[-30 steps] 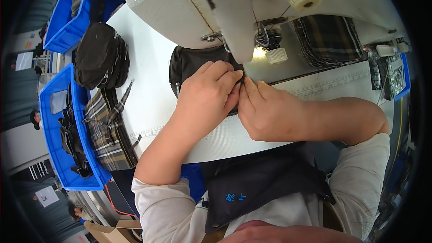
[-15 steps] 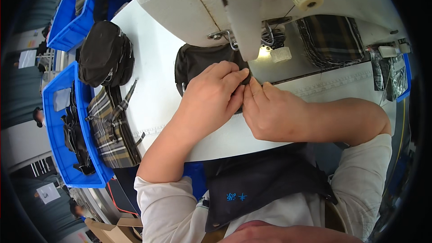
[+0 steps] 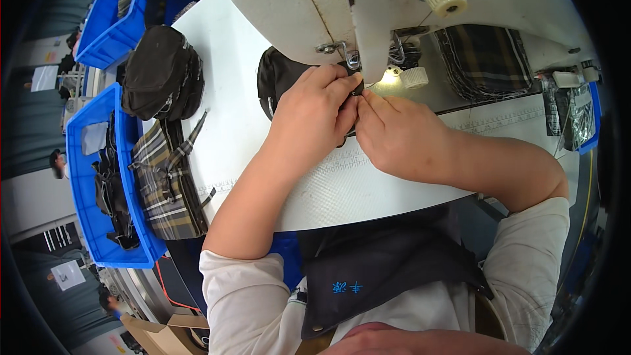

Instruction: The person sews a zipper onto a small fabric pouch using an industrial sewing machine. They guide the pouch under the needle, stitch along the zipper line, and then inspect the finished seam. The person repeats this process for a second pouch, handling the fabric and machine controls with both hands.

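A dark brown fabric pouch point(image 3: 279, 73) lies on the white table beside the sewing machine's point(image 3: 309, 6) needle area. My left hand point(image 3: 317, 102) rests over the pouch, thumb and fingers pinching its right edge. Right against it, my right hand point(image 3: 399, 131) pinches the same edge with its fingertips. The lit needle area is just beyond both hands, and the fingers cover much of the gripped edge. Plaid fabric pieces point(image 3: 490, 59) with frayed edges lie stacked to the right of the needle.
A finished-looking dark bag point(image 3: 161, 72) stands at the left of the table, with plaid fabric point(image 3: 167, 187) below it. Blue bins point(image 3: 77, 190) line the left side. Printed ruler tape point(image 3: 499, 116) crosses the tabletop. Small clear packets point(image 3: 578, 115) lie at the far right.
Both hands and the pouch have moved away from me, closer to the machine's needle area. The pinch on the edge stays. The whole view has shifted slightly.
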Available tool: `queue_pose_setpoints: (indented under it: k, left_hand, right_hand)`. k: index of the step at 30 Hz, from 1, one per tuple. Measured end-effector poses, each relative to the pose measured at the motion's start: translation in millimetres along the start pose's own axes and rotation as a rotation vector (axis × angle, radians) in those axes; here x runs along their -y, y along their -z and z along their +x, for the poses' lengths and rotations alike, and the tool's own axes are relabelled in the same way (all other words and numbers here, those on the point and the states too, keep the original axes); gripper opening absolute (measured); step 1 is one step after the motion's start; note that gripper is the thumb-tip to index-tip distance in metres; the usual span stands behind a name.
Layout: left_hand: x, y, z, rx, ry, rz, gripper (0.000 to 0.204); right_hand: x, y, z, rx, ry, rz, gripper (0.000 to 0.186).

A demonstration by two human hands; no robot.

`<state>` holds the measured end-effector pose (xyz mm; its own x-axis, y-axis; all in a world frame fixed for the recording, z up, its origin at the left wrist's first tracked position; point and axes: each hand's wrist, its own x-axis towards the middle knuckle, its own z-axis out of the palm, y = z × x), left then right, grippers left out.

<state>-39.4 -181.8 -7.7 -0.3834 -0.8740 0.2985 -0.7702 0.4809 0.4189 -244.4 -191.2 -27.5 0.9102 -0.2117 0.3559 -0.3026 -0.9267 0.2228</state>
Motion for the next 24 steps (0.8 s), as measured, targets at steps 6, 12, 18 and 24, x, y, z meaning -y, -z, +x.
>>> queue_pose_setpoints:
  k: [6, 12, 18, 24]
  left_hand:
    - [1, 9, 1, 0.041, 0.055, -0.086, 0.029]
    - [18, 17, -2, 0.091, 0.446, -0.673, 0.026]
    - [29, 11, -2, 0.065, 0.470, -0.731, 0.021]
    - [29, 12, -4, 0.077, 0.448, -0.608, 0.026]
  right_hand:
    - [-5, -2, 1, -0.089, -0.004, 0.052, 0.035]
    - [-12, -3, 3, -0.089, -0.030, 0.076, 0.032]
    - [-35, -4, 7, -0.022, -0.314, 0.167, 0.029]
    - [-38, -12, 13, 0.061, -0.396, 0.268, 0.026]
